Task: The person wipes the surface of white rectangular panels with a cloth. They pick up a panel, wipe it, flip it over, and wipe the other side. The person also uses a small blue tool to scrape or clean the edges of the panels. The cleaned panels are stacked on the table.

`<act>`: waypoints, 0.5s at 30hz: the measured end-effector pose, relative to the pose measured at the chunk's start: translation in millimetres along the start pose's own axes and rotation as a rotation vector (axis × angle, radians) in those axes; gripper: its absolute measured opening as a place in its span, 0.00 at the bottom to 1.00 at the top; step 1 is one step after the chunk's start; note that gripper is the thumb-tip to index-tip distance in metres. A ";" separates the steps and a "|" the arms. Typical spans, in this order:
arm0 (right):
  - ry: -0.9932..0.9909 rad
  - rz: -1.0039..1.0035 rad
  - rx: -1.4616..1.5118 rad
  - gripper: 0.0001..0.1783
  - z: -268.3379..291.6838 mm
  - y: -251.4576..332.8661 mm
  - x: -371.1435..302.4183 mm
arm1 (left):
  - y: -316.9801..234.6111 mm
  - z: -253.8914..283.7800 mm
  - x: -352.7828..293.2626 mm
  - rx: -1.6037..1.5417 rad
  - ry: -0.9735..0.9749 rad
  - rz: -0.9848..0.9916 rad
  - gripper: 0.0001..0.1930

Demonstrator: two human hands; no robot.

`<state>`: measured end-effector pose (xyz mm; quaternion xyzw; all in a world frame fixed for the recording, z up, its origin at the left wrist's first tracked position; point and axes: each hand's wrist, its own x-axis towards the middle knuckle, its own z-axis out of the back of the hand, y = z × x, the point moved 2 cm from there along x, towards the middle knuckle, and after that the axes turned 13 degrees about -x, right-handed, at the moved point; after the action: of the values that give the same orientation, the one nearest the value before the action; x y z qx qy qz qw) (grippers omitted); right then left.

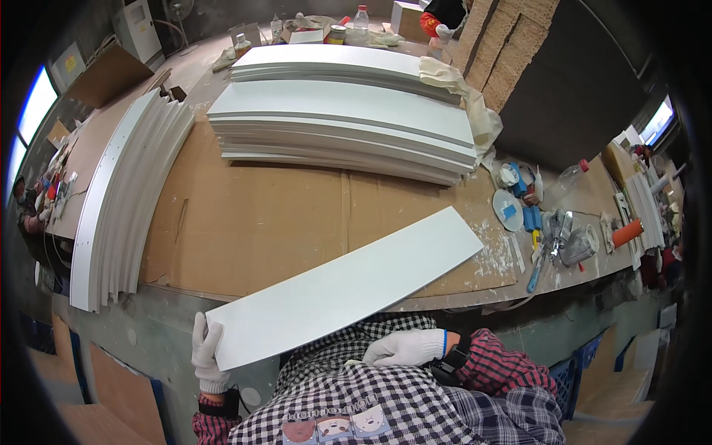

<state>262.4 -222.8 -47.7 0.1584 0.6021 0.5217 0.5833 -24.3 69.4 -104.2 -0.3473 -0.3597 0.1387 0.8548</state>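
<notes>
A long white board (345, 293) lies slanted over the front edge of the table, its near left end sticking out past it. My left hand (207, 348), in a white knit glove, grips that end, thumb on the upper face and the other fingers at the edge. My right hand (406, 347), also gloved, rests against the checked apron (334, 400) below the board. Its fingers point left and curl down at the cloth, where a small pale bit shows at the tips; I cannot make out what it is.
Stacked white boards (341, 122) fill the table's back, a pale cloth (475, 111) draped over their right end. More boards (122, 200) stand on edge at left. Cardboard (252, 222) covers the tabletop. At right lie a clear bottle (569, 179), a round lid (508, 210) and tools.
</notes>
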 end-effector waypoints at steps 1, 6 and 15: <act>-0.015 -0.012 0.033 0.18 3.1 -2.3 -3.8 | -5.9 6.4 2.5 -0.088 0.017 -0.018 0.22; -0.293 -0.101 0.317 0.12 30.3 11.5 -49.9 | -53.2 45.0 5.2 -0.865 -0.063 0.572 0.27; -1.465 -0.382 -0.732 0.08 108.0 -14.5 -64.5 | -53.7 46.2 -29.9 -1.183 -0.372 1.006 0.31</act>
<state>379.6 -232.4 -0.5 0.1532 -0.1197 0.3416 0.9195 -78.9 38.9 -59.3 -0.8351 -0.3105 0.3496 0.2897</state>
